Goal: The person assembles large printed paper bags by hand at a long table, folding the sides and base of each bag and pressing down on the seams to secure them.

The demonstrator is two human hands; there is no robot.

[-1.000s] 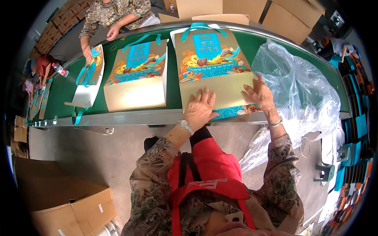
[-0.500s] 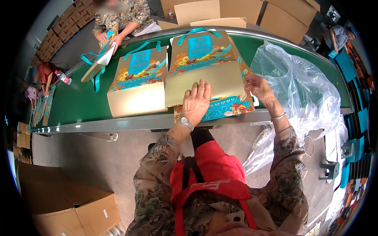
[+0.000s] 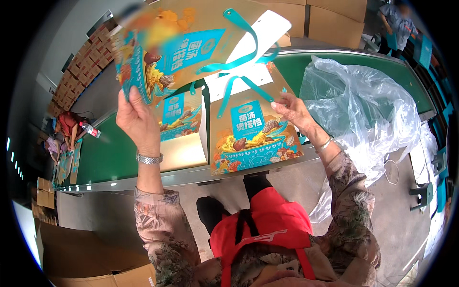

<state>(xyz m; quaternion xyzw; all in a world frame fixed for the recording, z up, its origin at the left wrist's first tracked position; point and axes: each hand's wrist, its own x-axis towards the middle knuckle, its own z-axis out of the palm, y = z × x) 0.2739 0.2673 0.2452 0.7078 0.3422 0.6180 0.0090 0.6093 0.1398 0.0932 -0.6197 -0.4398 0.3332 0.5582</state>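
My left hand [image 3: 139, 117] is closed on the lower edge of a gold-and-teal paper gift bag [image 3: 189, 50], held up tilted above the table. Its teal ribbon handles [image 3: 248, 43] hang toward the right. Below, a second gift bag [image 3: 251, 129] of the same print lies flat at the table's front edge, its ribbon handle spread over it. My right hand [image 3: 296, 114] is at that bag's upper right edge, fingers bent and apart, with nothing visible in them. Left of it lies another gift bag [image 3: 184, 150], partly covered by the raised one.
Crumpled clear plastic sheeting [image 3: 354, 105] lies on the green table [image 3: 103, 155] at right and hangs over its metal edge. A bottle [image 3: 90, 129] stands at the far left near another person [image 3: 71, 125]. An open carton [image 3: 81, 248] sits on the floor at lower left.
The top gift bag has come up off the stack to the upper left in my left hand, uncovering the bag beneath. My right hand has shifted slightly left, off the lifted bag's edge.
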